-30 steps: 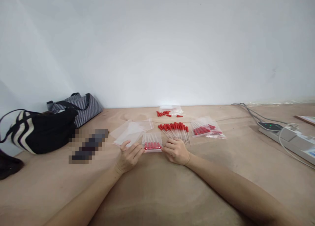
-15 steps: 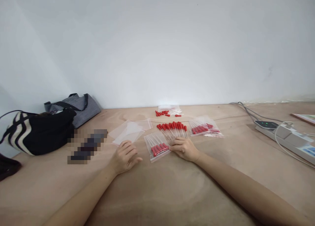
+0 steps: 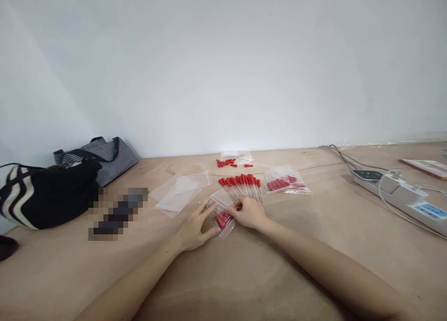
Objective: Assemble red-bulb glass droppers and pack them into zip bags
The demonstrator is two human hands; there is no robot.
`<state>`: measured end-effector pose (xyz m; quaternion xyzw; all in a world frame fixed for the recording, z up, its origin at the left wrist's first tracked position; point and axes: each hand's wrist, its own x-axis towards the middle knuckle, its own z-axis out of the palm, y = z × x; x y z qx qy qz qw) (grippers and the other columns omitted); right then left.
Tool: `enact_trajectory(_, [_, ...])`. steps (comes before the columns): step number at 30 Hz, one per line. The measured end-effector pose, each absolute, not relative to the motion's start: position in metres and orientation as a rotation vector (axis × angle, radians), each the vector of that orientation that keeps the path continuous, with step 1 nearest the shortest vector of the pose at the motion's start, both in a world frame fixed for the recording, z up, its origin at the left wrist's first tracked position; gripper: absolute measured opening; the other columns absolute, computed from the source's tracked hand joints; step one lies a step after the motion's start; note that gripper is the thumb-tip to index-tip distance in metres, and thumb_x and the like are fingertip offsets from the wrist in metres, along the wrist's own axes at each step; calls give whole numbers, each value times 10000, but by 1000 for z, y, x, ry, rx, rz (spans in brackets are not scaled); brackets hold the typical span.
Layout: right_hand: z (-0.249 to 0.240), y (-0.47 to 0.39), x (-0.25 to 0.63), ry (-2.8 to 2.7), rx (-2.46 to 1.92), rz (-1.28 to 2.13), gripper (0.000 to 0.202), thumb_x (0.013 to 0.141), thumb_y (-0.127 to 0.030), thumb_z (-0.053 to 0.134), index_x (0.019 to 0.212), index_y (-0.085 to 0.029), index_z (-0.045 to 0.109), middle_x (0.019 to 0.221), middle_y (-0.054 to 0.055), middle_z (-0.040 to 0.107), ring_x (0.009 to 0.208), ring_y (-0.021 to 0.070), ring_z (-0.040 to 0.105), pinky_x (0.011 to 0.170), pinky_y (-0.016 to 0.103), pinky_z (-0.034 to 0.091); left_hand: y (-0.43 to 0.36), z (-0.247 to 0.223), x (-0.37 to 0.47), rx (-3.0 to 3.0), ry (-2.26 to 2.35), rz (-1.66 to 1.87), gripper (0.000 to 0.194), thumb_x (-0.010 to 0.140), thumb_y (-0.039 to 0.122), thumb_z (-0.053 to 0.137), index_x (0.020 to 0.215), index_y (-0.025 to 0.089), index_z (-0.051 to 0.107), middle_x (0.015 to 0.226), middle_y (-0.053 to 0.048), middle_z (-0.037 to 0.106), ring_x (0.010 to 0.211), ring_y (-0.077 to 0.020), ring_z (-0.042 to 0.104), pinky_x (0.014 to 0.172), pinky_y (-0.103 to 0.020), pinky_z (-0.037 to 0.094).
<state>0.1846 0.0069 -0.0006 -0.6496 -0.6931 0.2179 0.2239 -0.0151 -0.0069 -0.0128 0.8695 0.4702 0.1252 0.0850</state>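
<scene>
A clear zip bag of red-bulbed glass droppers (image 3: 222, 218) lies tilted on the table between my hands. My left hand (image 3: 195, 228) rests at its left side, thumb and fingers apart, fingertips touching the plastic. At the bag's right edge, my right hand (image 3: 249, 213) has its fingers closed on the plastic; the fingertips are partly hidden. Just beyond, loose droppers (image 3: 240, 180) are fanned out with their red bulbs pointing away from me. Flat, clear zip bags (image 3: 181, 190) overlap to the left.
More filled bags (image 3: 286, 180) lie to the right. Loose red bulbs (image 3: 226, 162) and clear plastic (image 3: 237, 154) sit near the wall. A power strip (image 3: 412, 200) with cables stands at right. A black bag (image 3: 59, 195) and a striped bag (image 3: 115, 158) are at left.
My left hand has moved right and reached the zip bag, its fingers spreading. The bag has turned and its lower end points more toward me. My right hand stays at its edge.
</scene>
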Motion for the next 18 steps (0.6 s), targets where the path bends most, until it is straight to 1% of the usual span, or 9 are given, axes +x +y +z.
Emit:
enact_trajectory(2, [-2, 7, 178, -1865, -1742, 694, 293, 650, -480, 584, 700, -192, 570, 736, 35, 636, 725, 193, 584, 587, 261, 371, -8, -12, -15, 2585, 1393, 374, 607, 780, 465, 481, 1305, 204, 322, 1390, -100, 279, 1256, -258, 291, 1006, -416, 306])
enact_trajectory(5, [-12, 6, 171, -1758, -1551, 831, 247, 617, -353, 643, 746, -179, 525, 732, 17, 623, 702, 161, 574, 596, 245, 395, -10, -11, -15, 2573, 1382, 411, 624, 775, 455, 495, 1310, 197, 307, 1380, -96, 301, 1252, -250, 299, 1011, -401, 306])
enact_trajectory(7, [-20, 8, 172, -1663, -1437, 901, 260, 615, -289, 649, 796, -177, 500, 716, 3, 613, 670, 142, 567, 591, 240, 412, -11, -10, -16, 2570, 1376, 457, 630, 778, 438, 500, 1320, 207, 277, 1373, -90, 313, 1238, -241, 324, 1005, -391, 319])
enact_trajectory(10, [-26, 17, 187, -1518, -1303, 914, 318, 619, -297, 651, 858, -182, 475, 717, -7, 605, 647, 134, 568, 587, 250, 438, -12, -8, -17, 2593, 1357, 538, 601, 797, 390, 487, 1325, 226, 251, 1353, -87, 343, 1215, -235, 356, 989, -395, 336])
enact_trajectory(13, [-21, 33, 220, -1385, -1223, 861, 394, 616, -338, 650, 926, -190, 456, 774, 8, 609, 671, 144, 586, 595, 265, 464, -11, -9, -19, 2625, 1360, 583, 564, 804, 362, 479, 1310, 219, 273, 1320, -97, 382, 1182, -238, 395, 955, -400, 370])
enact_trajectory(16, [-14, 52, 264, -1202, -1285, 889, 531, 627, -371, 633, 1063, -195, 388, 754, 7, 615, 604, 149, 594, 540, 272, 479, -7, -13, -20, 2652, 1436, 663, 509, 799, 354, 479, 1265, 202, 343, 1265, -104, 434, 1148, -238, 426, 934, -402, 386])
enact_trajectory(18, [-13, 64, 292, -1128, -1408, 786, 579, 612, -369, 646, 1097, -187, 386, 756, 13, 619, 583, 147, 595, 522, 265, 481, -2, -16, -21, 2673, 1525, 734, 448, 792, 361, 479, 1200, 188, 421, 1213, -111, 471, 1133, -253, 432, 927, -427, 381])
